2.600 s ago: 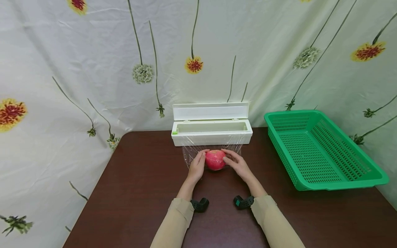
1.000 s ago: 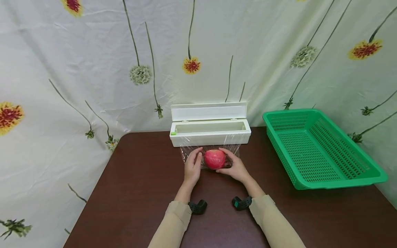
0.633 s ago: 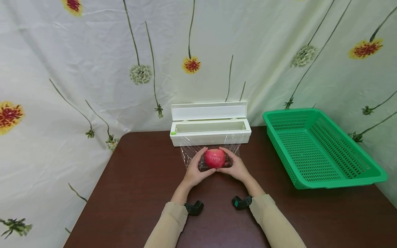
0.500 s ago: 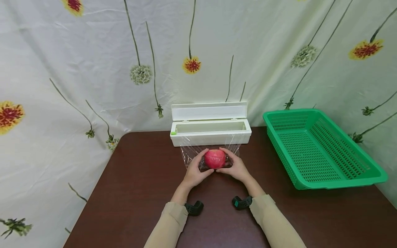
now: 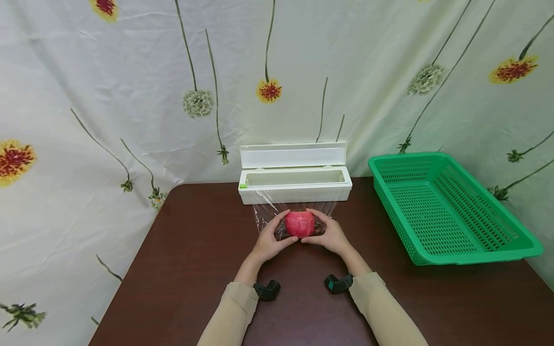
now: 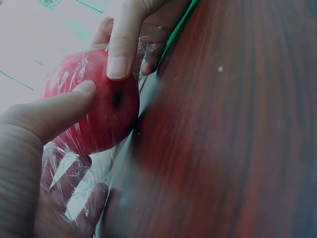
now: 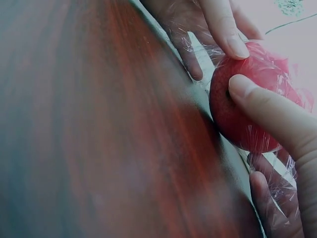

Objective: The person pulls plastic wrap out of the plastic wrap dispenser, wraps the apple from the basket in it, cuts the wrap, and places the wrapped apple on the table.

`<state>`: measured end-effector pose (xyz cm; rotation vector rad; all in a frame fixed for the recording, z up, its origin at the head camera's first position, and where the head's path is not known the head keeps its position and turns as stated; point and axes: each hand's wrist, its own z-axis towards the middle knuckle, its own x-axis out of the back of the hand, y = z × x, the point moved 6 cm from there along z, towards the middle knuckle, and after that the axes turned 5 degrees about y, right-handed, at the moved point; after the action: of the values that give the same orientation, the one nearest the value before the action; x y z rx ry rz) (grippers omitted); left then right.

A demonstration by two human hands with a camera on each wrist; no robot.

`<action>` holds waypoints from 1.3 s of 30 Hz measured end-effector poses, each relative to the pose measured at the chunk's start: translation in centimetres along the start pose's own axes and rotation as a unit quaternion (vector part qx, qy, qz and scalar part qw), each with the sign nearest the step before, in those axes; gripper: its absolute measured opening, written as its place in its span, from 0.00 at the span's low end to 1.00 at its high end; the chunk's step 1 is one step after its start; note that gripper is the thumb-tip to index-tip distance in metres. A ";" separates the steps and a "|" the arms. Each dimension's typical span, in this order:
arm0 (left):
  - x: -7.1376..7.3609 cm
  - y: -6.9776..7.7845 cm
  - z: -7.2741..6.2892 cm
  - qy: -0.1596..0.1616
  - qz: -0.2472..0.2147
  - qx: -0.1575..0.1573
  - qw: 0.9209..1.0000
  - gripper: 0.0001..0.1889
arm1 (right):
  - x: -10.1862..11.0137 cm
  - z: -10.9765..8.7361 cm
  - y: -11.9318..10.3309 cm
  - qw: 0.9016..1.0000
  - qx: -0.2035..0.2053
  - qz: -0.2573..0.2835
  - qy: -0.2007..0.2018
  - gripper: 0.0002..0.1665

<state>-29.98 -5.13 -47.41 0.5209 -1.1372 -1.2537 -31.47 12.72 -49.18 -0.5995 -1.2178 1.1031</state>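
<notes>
A red apple (image 5: 300, 224) sits on the table just in front of a white cling film box, with clear cling film (image 5: 265, 211) drawn from the box over it. My left hand (image 5: 267, 244) holds the apple from the left, its thumb on the near side in the left wrist view. From the right my right hand (image 5: 332, 238) grips it the same way, the thumb (image 7: 265, 106) pressed near a dark hollow in the skin. Beneath the film lie other fingers of both hands, seen through it. The film wrinkles beside the apple on both sides.
The white cling film box (image 5: 295, 195) stands with its lid up at the table's back edge. To the right is a green plastic basket (image 5: 391, 216). Dark wooden table (image 5: 186, 269) extends around the hands, and a flowered cloth (image 5: 151, 72) hangs behind.
My left thumb has swung from beside the apple to its near side, meeting the right thumb. The apple and both hands have shifted slightly toward me, and the film stretches from the box.
</notes>
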 end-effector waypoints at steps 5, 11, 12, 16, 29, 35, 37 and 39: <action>0.6 2.5 -0.3 -0.023 -0.002 0.020 1.000 0.36 | 0.1 -0.1 0.0 1.000 -0.003 -0.002 0.002 0.47; 0.6 2.7 -0.4 -0.033 -0.017 0.035 0.999 0.36 | 0.2 -0.3 0.1 1.000 -0.013 -0.001 0.001 0.47; 0.6 2.7 -0.4 -0.033 -0.020 0.035 0.999 0.36 | 0.2 -0.3 0.1 1.000 -0.014 -0.002 0.001 0.47; 0.6 2.7 -0.4 -0.035 -0.024 0.038 0.998 0.36 | 0.3 -0.3 0.1 1.000 -0.014 -0.005 0.000 0.46; -0.2 -1.8 -0.4 -0.017 -0.009 0.068 0.997 0.36 | 0.3 -0.3 0.2 1.000 -0.010 -0.002 0.009 0.45; 0.0 -1.8 -0.5 -0.011 0.001 0.074 0.997 0.35 | 0.3 -0.4 0.1 1.000 -0.012 0.009 0.007 0.45; 0.1 -1.8 -0.5 -0.008 0.006 0.081 0.997 0.36 | 0.2 -0.4 0.0 1.000 -0.017 0.015 0.002 0.45; 0.1 -1.8 -0.5 -0.007 0.009 0.084 0.996 0.36 | 0.2 -0.4 -0.4 1.000 -0.019 0.023 -0.002 0.45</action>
<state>-30.40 -5.91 -49.05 0.6275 -1.2631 -1.1526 -30.92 12.85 -48.86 -0.6577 -1.2353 1.1220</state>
